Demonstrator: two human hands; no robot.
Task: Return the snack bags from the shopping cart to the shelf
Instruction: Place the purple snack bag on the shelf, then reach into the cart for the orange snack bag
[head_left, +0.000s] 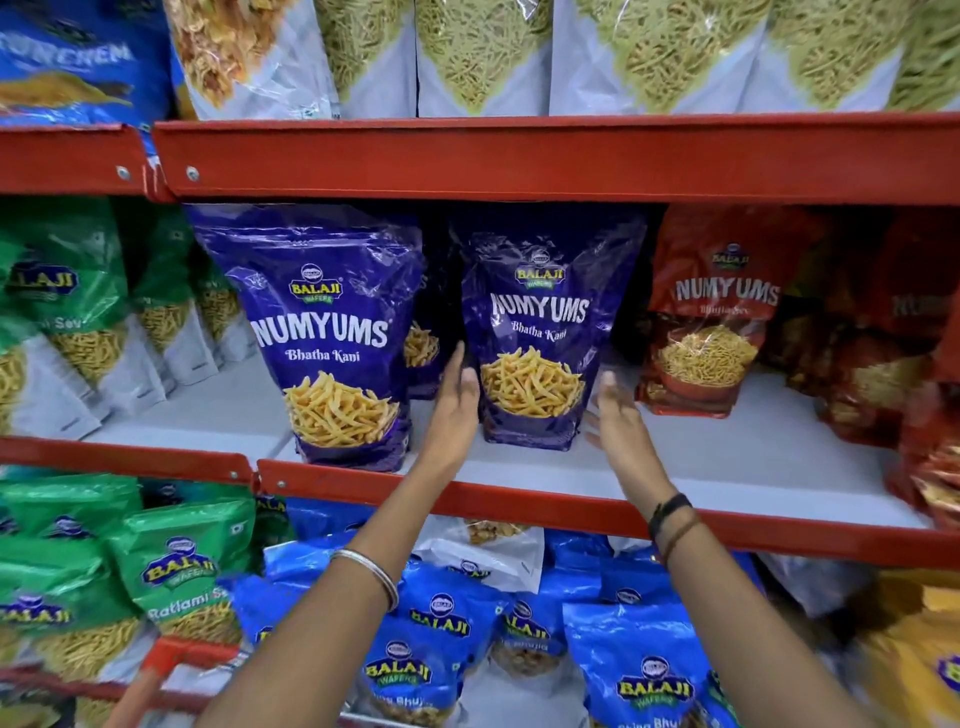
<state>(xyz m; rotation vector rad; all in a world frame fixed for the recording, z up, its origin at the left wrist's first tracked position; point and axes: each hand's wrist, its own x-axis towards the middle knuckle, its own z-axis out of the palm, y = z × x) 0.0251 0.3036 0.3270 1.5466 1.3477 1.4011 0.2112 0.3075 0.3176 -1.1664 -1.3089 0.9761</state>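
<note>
A purple Numyums snack bag (540, 332) stands upright on the middle shelf (727, 457), which has a red front rail. My left hand (457, 400) lies flat against the bag's lower left side, fingers together. My right hand (615, 410) hovers just off its lower right side, fingers spread and slightly blurred; it grips nothing. A second purple Numyums bag (332, 338) stands to the left at the shelf's front. The shopping cart's red rim (171, 654) shows at the bottom left.
Green sev bags (62, 322) fill the shelf's left part and red Numyums bags (711, 312) the right. Bare white shelf lies in front of the red bags. Blue bags (644, 670) crowd the shelf below. Pale sev bags (483, 52) line the top shelf.
</note>
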